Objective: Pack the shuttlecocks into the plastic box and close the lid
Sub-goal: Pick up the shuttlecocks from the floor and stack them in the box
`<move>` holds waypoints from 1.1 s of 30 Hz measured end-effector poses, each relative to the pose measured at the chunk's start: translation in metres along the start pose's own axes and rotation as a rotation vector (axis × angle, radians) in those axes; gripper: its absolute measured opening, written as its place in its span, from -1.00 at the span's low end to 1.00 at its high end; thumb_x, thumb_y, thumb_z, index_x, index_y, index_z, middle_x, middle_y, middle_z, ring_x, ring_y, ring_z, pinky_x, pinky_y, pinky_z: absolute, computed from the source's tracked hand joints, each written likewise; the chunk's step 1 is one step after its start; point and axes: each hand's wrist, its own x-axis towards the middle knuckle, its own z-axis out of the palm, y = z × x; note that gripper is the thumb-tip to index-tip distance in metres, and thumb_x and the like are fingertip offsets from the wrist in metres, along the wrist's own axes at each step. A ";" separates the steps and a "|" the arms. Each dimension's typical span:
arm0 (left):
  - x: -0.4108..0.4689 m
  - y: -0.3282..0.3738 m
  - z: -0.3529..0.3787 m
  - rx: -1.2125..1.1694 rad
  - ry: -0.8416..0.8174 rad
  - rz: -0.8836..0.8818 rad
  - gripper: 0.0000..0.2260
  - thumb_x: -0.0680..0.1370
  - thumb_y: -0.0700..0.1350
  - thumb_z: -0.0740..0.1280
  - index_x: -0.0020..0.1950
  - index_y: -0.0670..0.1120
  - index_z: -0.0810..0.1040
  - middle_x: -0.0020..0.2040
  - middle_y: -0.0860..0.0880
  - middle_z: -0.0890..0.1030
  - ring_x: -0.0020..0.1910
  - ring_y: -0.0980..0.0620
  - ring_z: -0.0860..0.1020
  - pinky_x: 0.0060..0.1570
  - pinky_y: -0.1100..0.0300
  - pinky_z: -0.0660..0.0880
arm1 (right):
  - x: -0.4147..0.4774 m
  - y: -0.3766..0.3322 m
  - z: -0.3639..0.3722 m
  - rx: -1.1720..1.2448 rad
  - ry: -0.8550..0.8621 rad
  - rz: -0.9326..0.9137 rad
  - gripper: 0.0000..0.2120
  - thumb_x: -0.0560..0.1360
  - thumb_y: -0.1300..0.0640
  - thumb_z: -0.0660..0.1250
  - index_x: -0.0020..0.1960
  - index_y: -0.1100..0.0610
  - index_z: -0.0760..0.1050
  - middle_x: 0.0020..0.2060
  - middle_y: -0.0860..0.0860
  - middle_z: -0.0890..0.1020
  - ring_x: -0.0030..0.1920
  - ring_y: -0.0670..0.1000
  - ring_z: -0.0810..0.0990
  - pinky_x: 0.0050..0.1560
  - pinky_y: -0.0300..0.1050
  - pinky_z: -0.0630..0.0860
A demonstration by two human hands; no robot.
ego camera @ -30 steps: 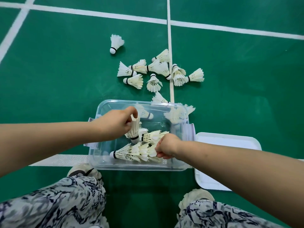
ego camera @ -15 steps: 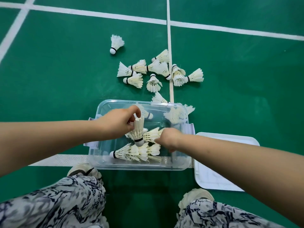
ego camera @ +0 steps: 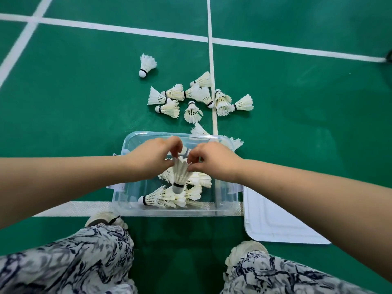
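A clear plastic box [ego camera: 131, 200] stands open on the green court floor in front of my feet, with several white shuttlecocks lying in it. Over the box, my left hand [ego camera: 148, 159] and my right hand [ego camera: 214, 160] both pinch the feather rim of one upright shuttlecock [ego camera: 179, 175], cork end down. A cluster of several shuttlecocks [ego camera: 197, 98] lies on the floor beyond the box, and a single shuttlecock [ego camera: 146, 64] stands apart to the far left. The white lid [ego camera: 275, 221] lies flat on the floor to the right of the box.
White court lines [ego camera: 210, 49] cross the green floor. My knees in patterned trousers [ego camera: 70, 266] and my two shoes [ego camera: 104, 218] frame the near side of the box. A dark object [ego camera: 389, 56] shows at the far right edge.
My right hand rose from the shuttlecocks at the box's near right and joined my left hand on the upright shuttlecock. The left hand stayed over the box holding it.
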 end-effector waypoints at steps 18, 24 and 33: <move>-0.003 -0.012 0.005 -0.025 0.003 0.014 -0.57 0.49 -0.20 0.30 0.33 -0.01 0.28 0.29 -0.03 0.44 0.23 0.05 0.42 0.22 0.17 0.35 | -0.006 0.003 0.047 -0.226 -0.168 0.293 -0.68 0.46 0.33 0.16 -0.44 0.16 0.20 -0.46 0.05 0.31 -0.37 0.11 0.37 -0.50 -0.22 0.19; -0.001 -0.015 0.006 -0.036 0.005 0.003 -0.54 0.49 -0.18 0.30 0.35 0.03 0.25 0.29 -0.04 0.44 0.21 0.02 0.44 0.21 0.12 0.38 | -0.002 0.005 0.042 -0.121 -0.272 0.468 -0.75 0.50 0.36 0.15 -0.35 0.29 0.41 -0.41 0.09 0.37 -0.43 0.03 0.29 -0.47 -0.21 0.20; -0.001 -0.014 0.008 -0.013 -0.064 -0.014 -0.55 0.50 -0.20 0.29 0.34 0.00 0.26 0.29 -0.05 0.44 0.24 0.01 0.44 0.21 0.16 0.36 | 0.009 0.016 0.067 0.665 -0.352 1.015 -0.84 0.60 0.34 -0.06 0.03 0.31 0.28 -0.48 0.18 0.44 -0.76 0.03 0.40 -0.81 -0.30 0.30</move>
